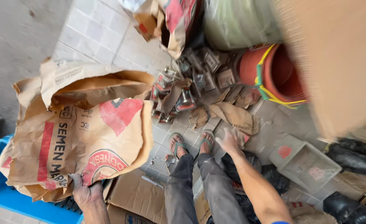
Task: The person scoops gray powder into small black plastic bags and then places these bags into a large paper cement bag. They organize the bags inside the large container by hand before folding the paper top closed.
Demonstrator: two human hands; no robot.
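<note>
The floor [104, 33] was pale square tile, dusty, crowded with clutter — one blue crate [0, 195] and one red bucket [274, 70]. The left hand [85, 193] pinched one big brown paper sack [79, 141] over the crate; the right hand [229, 141] hung spread, its grip empty — two sandalled feet below.
</note>
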